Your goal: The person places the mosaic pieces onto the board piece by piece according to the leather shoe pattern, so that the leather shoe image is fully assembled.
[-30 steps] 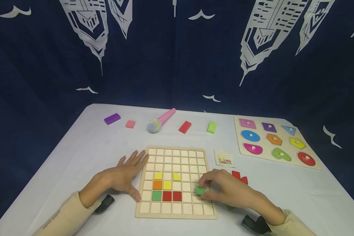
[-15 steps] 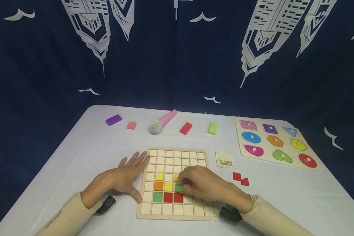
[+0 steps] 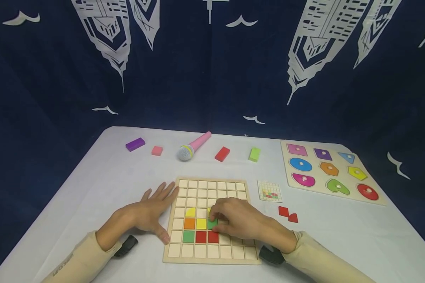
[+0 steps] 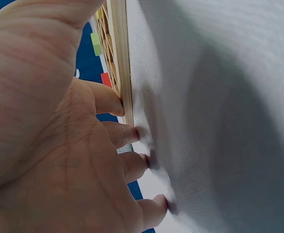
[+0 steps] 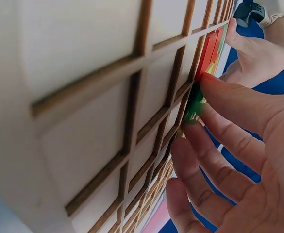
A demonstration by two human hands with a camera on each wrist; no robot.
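Observation:
A wooden grid board (image 3: 194, 260) lies on the table. My left hand (image 3: 146, 214) is spread beside its left edge, fingers straight; thumb and index finger touch the edge. Over the grid, my right hand (image 3: 239, 218) pinches a green square tile (image 3: 212, 224) between thumb and fingers, the tile sitting at a cell right of the yellow square (image 3: 201, 223). In the right wrist view, the green tile (image 5: 194, 104) is between thumb and fingertips. An orange tile (image 3: 189, 223), another green tile (image 3: 188, 236) and two red tiles (image 3: 200, 237) fill nearby cells. A yellow rounded piece (image 3: 190, 212) sits above the orange one.
Right of the board lie a pattern card (image 3: 270, 191) and two loose red pieces (image 3: 283, 211). A shape-puzzle board (image 3: 333, 173) is at the far right. Along the back are a toy microphone (image 3: 193, 146) and several coloured blocks, including a purple one (image 3: 135, 144).
My right hand has brought the green tile leftward from the board's right side and lowered it at the cell beside the yellow square. The left hand stays at the left edge.

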